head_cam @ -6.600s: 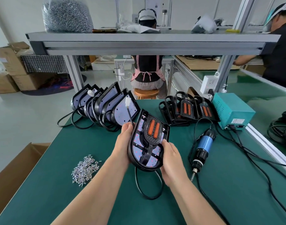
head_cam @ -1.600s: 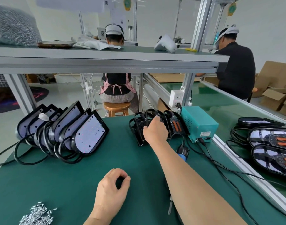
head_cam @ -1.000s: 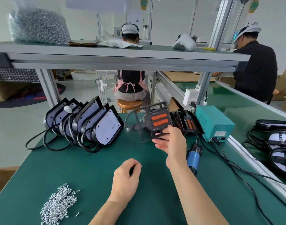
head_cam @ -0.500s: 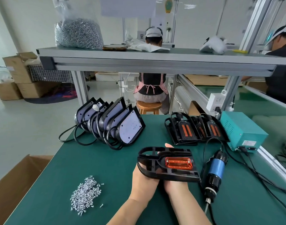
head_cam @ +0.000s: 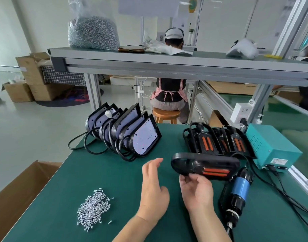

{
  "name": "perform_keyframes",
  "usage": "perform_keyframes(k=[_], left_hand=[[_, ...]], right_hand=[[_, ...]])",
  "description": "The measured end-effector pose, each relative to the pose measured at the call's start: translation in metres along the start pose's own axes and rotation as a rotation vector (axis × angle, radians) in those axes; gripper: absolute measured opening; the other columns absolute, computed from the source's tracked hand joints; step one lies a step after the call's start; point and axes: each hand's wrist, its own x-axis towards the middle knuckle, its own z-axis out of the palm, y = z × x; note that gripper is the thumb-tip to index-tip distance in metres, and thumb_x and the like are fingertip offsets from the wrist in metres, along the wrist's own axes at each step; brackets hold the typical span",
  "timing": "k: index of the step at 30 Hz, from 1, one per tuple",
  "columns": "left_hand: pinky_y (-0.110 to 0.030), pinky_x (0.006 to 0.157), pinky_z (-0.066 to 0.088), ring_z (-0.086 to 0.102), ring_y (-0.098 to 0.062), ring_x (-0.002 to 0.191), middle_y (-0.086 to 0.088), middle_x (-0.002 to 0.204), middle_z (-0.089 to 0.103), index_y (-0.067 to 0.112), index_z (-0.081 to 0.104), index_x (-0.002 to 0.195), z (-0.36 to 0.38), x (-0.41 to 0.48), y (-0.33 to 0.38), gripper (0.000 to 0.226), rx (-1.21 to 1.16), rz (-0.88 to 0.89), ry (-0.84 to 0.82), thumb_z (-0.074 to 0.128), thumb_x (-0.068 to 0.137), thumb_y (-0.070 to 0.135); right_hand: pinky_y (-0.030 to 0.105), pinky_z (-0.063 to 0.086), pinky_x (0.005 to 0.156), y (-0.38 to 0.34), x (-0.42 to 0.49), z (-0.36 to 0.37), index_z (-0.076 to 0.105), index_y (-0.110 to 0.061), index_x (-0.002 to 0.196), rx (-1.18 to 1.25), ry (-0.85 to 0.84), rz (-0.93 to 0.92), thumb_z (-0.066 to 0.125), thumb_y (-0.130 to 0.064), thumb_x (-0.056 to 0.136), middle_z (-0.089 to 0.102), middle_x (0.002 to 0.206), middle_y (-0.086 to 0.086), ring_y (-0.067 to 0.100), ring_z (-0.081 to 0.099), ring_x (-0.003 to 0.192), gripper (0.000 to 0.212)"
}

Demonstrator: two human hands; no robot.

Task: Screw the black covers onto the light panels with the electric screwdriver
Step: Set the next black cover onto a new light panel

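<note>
My right hand (head_cam: 197, 193) holds a black cover (head_cam: 204, 165) with two orange strips by its near edge, above the green mat. My left hand (head_cam: 154, 187) hovers just left of the cover with fingers relaxed and holds nothing. A row of light panels (head_cam: 130, 132) with black cords leans at the mat's back left. More black covers (head_cam: 218, 142) stand stacked at the back right. The blue and black electric screwdriver (head_cam: 237, 194) lies on the mat to the right of my right hand. A pile of silver screws (head_cam: 94, 209) lies at the front left.
A teal power box (head_cam: 270, 147) sits at the right with cables (head_cam: 286, 194) trailing across the mat. A grey shelf (head_cam: 167, 67) spans overhead with a bag of screws (head_cam: 93, 27). An open cardboard box (head_cam: 18, 191) stands left of the table. Other people work behind and to the right.
My left hand has let go of the cover and moved left, open. My right hand alone now holds the cover, which sits a little further right.
</note>
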Motion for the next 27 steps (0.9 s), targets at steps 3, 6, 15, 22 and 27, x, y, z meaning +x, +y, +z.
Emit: perform_keyframes(k=[3, 6, 15, 22, 27], left_hand=[[-0.012, 0.099, 0.034, 0.044, -0.013, 0.117, -0.001, 0.123, 0.044, 0.009, 0.063, 0.113, -0.023, 0.032, 0.002, 0.064, 0.224, 0.118, 0.204, 0.041, 0.064, -0.025], [-0.035, 0.096, 0.041, 0.044, -0.029, 0.112, -0.012, 0.123, 0.047, 0.004, 0.061, 0.113, -0.050, 0.083, 0.005, 0.038, 0.537, 0.083, 0.335, 0.058, 0.077, -0.009], [-0.039, 0.092, 0.039, 0.045, -0.029, 0.108, -0.009, 0.126, 0.038, 0.020, 0.062, 0.115, -0.068, 0.149, -0.019, 0.052, 1.243, -0.198, 0.112, 0.060, 0.085, 0.063], [-0.039, 0.098, 0.037, 0.046, -0.027, 0.107, -0.008, 0.119, 0.044, 0.015, 0.071, 0.094, -0.065, 0.152, -0.019, 0.036, 1.212, -0.157, 0.159, 0.058, 0.089, 0.049], [-0.032, 0.055, 0.031, 0.042, -0.024, 0.063, -0.005, 0.095, 0.040, 0.009, 0.055, 0.078, -0.057, 0.153, 0.002, 0.037, 1.090, -0.151, 0.091, 0.049, 0.091, 0.043]], right_hand=[[0.034, 0.051, 0.080, -0.002, -0.001, 0.001, 0.062, -0.004, 0.088, 0.029, -0.033, 0.002, 0.042, 0.010, 0.097, 0.072, 0.087, 0.009, 0.021, 0.065, 0.083, 0.027], [0.035, 0.054, 0.086, 0.002, 0.001, 0.001, 0.063, -0.002, 0.092, -0.077, -0.010, -0.039, 0.044, 0.010, 0.099, 0.071, 0.098, 0.014, 0.023, 0.066, 0.090, 0.023], [0.030, 0.062, 0.075, 0.001, -0.004, 0.007, 0.062, 0.004, 0.118, -0.005, -0.032, 0.007, 0.048, 0.012, 0.096, 0.076, 0.112, 0.015, 0.027, 0.071, 0.102, 0.028], [0.030, 0.062, 0.077, 0.004, -0.003, 0.009, 0.058, 0.003, 0.122, -0.029, -0.036, -0.015, 0.050, 0.011, 0.098, 0.069, 0.114, 0.020, 0.026, 0.067, 0.094, 0.026], [0.030, 0.058, 0.071, 0.006, -0.005, 0.011, 0.054, -0.004, 0.112, -0.130, -0.018, -0.060, 0.049, 0.008, 0.098, 0.068, 0.084, 0.014, 0.021, 0.070, 0.076, 0.019]])
